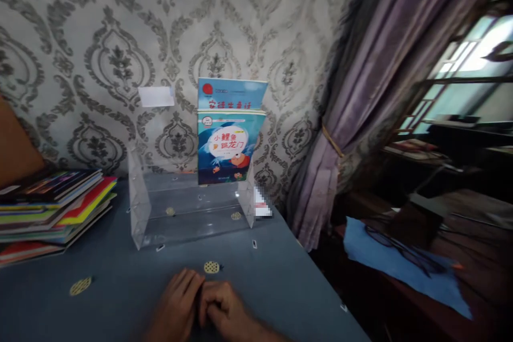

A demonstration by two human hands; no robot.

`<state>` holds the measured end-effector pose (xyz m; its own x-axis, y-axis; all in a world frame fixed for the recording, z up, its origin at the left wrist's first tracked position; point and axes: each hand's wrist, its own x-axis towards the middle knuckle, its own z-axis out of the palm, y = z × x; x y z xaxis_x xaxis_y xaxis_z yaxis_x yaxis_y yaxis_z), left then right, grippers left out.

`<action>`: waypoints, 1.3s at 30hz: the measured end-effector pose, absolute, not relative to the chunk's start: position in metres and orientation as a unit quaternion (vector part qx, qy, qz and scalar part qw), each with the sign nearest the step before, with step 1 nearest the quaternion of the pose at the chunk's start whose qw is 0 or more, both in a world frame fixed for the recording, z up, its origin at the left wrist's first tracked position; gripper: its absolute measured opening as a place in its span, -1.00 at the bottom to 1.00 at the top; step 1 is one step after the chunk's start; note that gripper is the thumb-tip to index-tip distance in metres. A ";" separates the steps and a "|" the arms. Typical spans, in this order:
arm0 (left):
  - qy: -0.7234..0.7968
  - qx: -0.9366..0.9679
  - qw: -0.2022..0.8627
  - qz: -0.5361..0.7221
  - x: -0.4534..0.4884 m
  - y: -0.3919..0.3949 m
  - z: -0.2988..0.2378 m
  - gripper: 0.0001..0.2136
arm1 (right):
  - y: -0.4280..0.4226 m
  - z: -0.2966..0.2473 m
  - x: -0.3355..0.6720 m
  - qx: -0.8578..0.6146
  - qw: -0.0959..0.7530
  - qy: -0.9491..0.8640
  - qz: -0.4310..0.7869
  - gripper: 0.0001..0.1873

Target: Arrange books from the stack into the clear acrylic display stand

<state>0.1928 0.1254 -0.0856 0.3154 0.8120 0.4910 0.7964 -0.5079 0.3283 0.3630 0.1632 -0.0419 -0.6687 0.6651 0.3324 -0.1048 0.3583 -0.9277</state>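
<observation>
My left hand lies at the front of the table, its fingers together and curled, holding nothing I can see. Right beside it, my right hand forms a loose fist with nothing visible in it. Beyond both hands stands a clear acrylic book stand with stepped tiers. Two picture books lean upright at its right side: a dark blue one with a fish on the cover in front, and a light blue one behind and higher. A white label shows at the stand's upper left.
A pile of books lies on the table's left side. The grey-blue table has pineapple prints and meets a patterned wall. At right hang purple curtains; a lower surface there carries a blue cloth with glasses on it.
</observation>
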 end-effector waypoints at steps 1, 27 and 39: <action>0.477 0.815 -0.012 0.328 0.189 0.128 -0.091 -0.54 | 0.164 -0.044 0.363 -0.183 0.356 -0.744 0.535 -0.83; 0.702 0.669 -0.079 0.230 0.199 0.119 -0.019 -0.78 | 0.161 -0.027 0.359 -0.229 0.284 -0.816 0.449 -0.68; 0.730 0.644 -0.092 0.210 0.202 0.115 -0.022 -0.81 | 0.165 -0.029 0.360 -0.200 0.298 -0.810 0.463 -0.68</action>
<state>0.2018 0.1149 -0.0218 -0.1524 0.9015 0.4051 0.9790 0.0815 0.1869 0.3602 0.1649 -0.0291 -0.7425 0.6000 0.2978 0.0482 0.4913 -0.8697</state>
